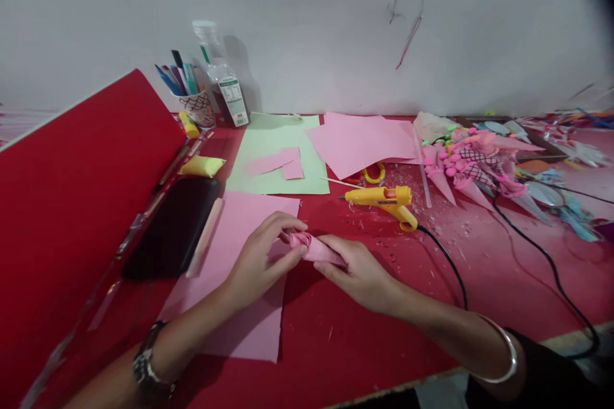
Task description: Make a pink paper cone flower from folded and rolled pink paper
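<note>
A paper roll (322, 251) of pink sheet was held between both hands, over the red table (330, 332) and just beside the right edge of a flat pink sheet (249, 332). Its coiled, open end was gripped by the thumb and fingers of the left hand (263, 254), while the other end was pinched by the right hand (361, 267). For the coil to be handled well, light pressure seemed best: the layers could be crushed if squeezed hard, or could slip loose if either end were let go. An even turn, with the mouth rounded by the left fingers and the far end steadied by the right, was judged safest.

Near the right hand, a yellow glue gun (400, 198) was laid on its side. Farther back, pens (178, 70) were stood in a patterned cup (202, 110). Beside it, a clear bottle (233, 92) was seen, capped in white, its lower part filled with dark liquid. At the far right, a dark tray (551, 151) was partly covered by pink paper cones (439, 182); its full contents could not be made out.
</note>
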